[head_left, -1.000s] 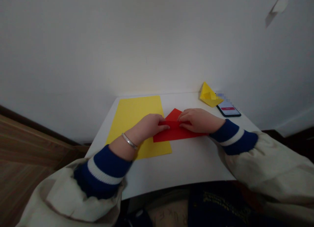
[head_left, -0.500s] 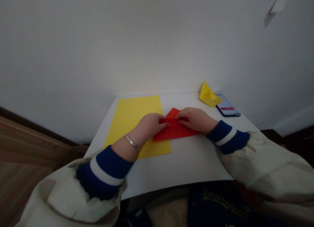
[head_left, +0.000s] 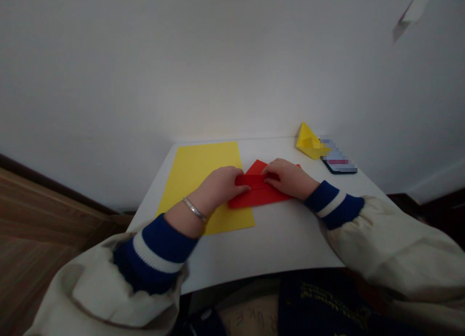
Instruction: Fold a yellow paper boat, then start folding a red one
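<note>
A folded red paper [head_left: 259,196] lies in the middle of the small white table [head_left: 276,239]. My left hand [head_left: 221,185], with a silver bracelet on its wrist, pinches the left end of a folded band across the red paper. From the right, my right hand [head_left: 286,176] pinches the same band with curled fingers. Both hands rest on the paper and hide its middle. A flat yellow sheet [head_left: 201,174] lies under the red paper's left edge and under my left hand.
A folded yellow paper shape [head_left: 308,142] stands at the table's back right by the white wall. A dark phone [head_left: 339,164] lies beside it. Wooden floor [head_left: 32,229] lies to the left, and my lap is below the front edge.
My right hand has slid a little left along the red paper, and more of the paper's lower right part is covered by it. The left hand has barely moved.
</note>
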### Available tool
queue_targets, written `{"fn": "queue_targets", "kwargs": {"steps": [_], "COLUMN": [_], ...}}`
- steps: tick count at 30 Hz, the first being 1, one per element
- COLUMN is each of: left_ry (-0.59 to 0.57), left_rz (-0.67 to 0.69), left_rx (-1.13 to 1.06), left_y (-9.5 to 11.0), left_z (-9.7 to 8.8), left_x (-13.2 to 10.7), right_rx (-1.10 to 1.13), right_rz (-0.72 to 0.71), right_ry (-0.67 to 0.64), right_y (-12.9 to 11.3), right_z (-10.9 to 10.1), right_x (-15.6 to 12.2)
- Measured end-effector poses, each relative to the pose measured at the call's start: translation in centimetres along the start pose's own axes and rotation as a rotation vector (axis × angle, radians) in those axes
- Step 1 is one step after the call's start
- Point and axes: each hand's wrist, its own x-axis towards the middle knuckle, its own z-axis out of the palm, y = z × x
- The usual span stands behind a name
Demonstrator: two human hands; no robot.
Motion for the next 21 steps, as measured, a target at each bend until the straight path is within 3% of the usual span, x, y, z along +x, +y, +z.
{"fn": "queue_targets", "kwargs": {"steps": [21], "left_ry": [-0.142], "left_rz": [-0.086], "left_rx": [-0.032], "left_y": [-1.6], "left_z": [-1.0], "left_x": [0.0], "right_rx": [-0.035], "right_rz": [0.0], "right_ry": [-0.034], "right_y": [0.5], "right_z": [0.3], "right_x": [-0.1]}}
